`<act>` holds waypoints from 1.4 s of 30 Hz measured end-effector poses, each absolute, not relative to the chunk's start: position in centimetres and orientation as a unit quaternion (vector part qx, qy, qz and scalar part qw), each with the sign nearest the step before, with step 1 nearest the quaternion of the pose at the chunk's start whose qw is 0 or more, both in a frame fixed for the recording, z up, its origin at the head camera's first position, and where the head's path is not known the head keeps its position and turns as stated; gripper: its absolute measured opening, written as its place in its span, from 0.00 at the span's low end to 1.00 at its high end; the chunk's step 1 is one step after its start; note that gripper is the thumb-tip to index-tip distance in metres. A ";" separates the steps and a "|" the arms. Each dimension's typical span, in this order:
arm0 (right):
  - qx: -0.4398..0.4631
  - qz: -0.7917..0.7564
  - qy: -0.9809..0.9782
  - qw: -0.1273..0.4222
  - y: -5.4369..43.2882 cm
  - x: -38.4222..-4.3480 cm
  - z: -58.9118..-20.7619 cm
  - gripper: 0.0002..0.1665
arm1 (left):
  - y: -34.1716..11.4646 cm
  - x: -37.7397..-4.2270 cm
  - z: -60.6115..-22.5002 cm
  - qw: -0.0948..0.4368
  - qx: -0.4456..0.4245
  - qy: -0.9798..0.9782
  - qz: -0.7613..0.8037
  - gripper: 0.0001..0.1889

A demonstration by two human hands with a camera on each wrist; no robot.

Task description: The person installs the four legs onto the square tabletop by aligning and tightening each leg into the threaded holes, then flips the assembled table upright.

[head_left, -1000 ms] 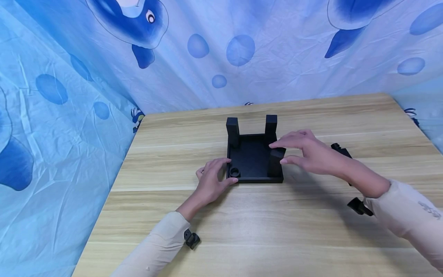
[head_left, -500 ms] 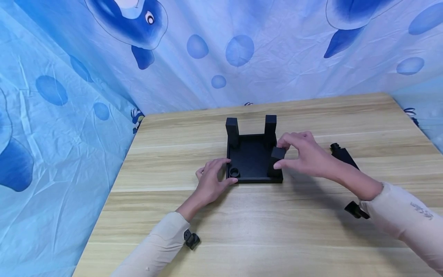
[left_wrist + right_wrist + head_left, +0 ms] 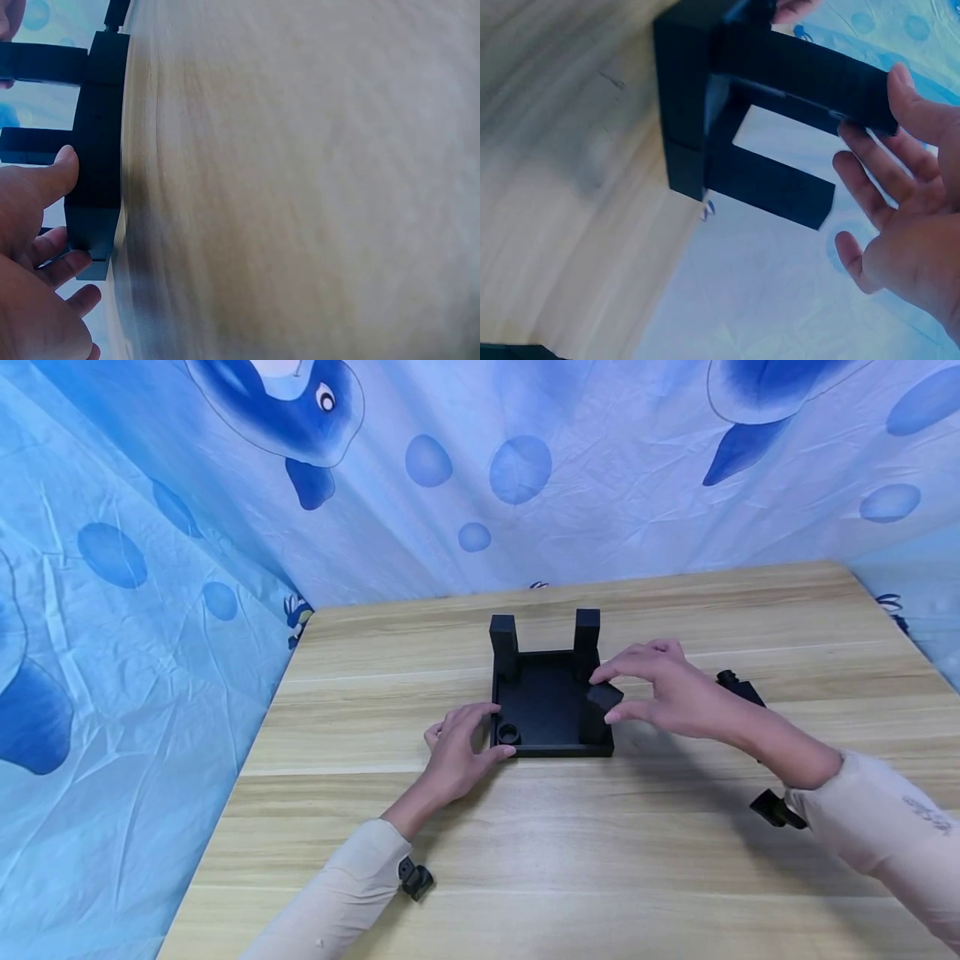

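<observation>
An upside-down small black table lies on the wooden surface, its square tabletop (image 3: 546, 710) edged with a raised rim. Two legs stand at its far corners, the far left leg (image 3: 505, 647) and the far right leg (image 3: 587, 639). With thumb and fingertips, my right hand (image 3: 667, 693) pinches the upper end of the near right leg (image 3: 810, 75). That leg's top sits turned like a diamond. At the near left corner, beside a round threaded socket (image 3: 508, 734), my left hand (image 3: 456, 756) grips the tabletop's edges between thumb and fingers.
A loose black leg with a screw end (image 3: 738, 687) lies to the right, partly hidden by my right forearm. Black wrist devices show below the left sleeve (image 3: 415, 878) and the right sleeve (image 3: 778, 810). A blue printed curtain (image 3: 480, 485) hangs behind the wooden worktop (image 3: 562, 852).
My right fingers closed around the near right leg, twisted, then swung back; its top now sits at a different angle. The left hand has stayed at its corner.
</observation>
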State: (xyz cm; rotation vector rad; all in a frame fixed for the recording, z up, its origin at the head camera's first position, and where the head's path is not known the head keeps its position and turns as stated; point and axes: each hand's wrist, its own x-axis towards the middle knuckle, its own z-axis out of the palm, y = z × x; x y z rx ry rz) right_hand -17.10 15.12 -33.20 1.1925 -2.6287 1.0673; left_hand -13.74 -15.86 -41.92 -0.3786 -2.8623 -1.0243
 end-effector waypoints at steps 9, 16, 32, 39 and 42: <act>0.347 0.352 -0.868 0.037 14.4 -17.2 -34.1 0.26 | -15.8 -13.8 -41.9 0.030 -0.120 -0.936 -0.330 0.32; 0.353 0.345 -0.869 -0.001 15.1 -17.4 -33.2 0.39 | -15.8 -13.8 -41.9 0.032 -0.121 -0.935 -0.331 0.32; 0.375 0.367 -0.851 0.017 14.9 -17.3 -33.5 0.19 | -15.9 -13.7 -42.0 0.038 -0.125 -0.933 -0.335 0.31; 0.347 0.376 -0.859 0.014 14.4 -17.0 -33.9 0.22 | -15.8 -13.8 -42.0 0.033 -0.122 -0.935 -0.331 0.31; 0.344 0.367 -0.864 0.013 14.2 -16.9 -33.9 0.26 | -15.8 -13.8 -41.9 0.034 -0.121 -0.935 -0.331 0.31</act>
